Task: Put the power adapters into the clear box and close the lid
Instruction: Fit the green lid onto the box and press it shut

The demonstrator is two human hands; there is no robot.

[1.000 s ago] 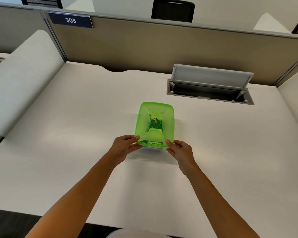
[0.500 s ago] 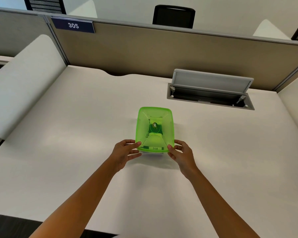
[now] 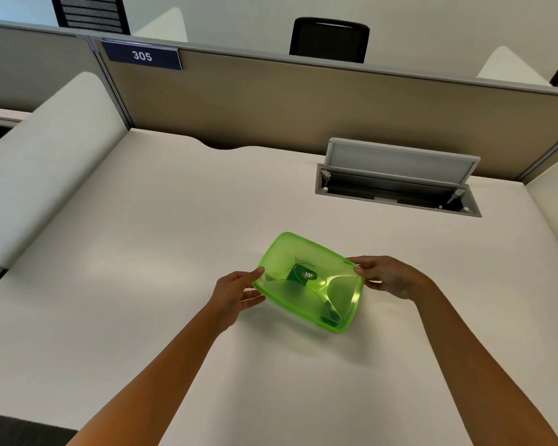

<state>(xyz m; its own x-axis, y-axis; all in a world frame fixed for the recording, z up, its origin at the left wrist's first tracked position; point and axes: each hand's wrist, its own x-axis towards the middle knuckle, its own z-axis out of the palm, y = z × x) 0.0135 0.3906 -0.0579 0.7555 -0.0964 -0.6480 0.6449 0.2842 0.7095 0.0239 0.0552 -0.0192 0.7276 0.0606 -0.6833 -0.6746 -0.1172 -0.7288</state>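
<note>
Setting: open-plan office
Evidence: partition (image 3: 303,101) with number plate "305" (image 3: 141,55), white desk (image 3: 142,252), cable hatch (image 3: 400,178), chair (image 3: 329,38)

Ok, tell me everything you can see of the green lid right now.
The green lid is translucent plastic, rectangular with rounded corners, with moulded curves and a dark oval label at its centre. It sits turned at an angle above the white desk. The left hand pinches its left edge and the right hand its far right corner. Dark shapes show through it; the box underneath is barely visible.
</note>
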